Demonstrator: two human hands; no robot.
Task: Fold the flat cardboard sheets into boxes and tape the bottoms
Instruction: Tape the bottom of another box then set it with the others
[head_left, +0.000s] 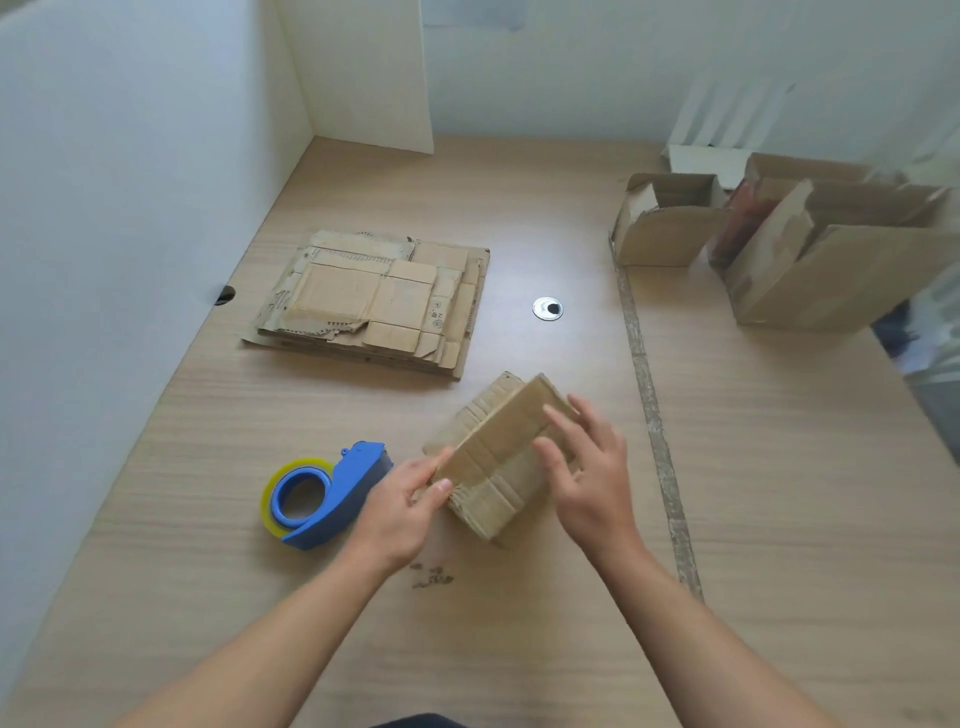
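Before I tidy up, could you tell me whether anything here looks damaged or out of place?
Yes: the top sheet of the flat cardboard stack has a ragged, torn front edge, and small brown scraps lie on the table between the person's forearms.

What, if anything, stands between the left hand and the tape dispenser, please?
Nothing visible does. The tape dispenser lies on the table right beside the left hand, which pinches a flap of the half-folded box.

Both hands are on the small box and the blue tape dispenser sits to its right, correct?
Not quite. The head view shows the blue tape dispenser to the left of the small box; the left hand and right hand are on it.
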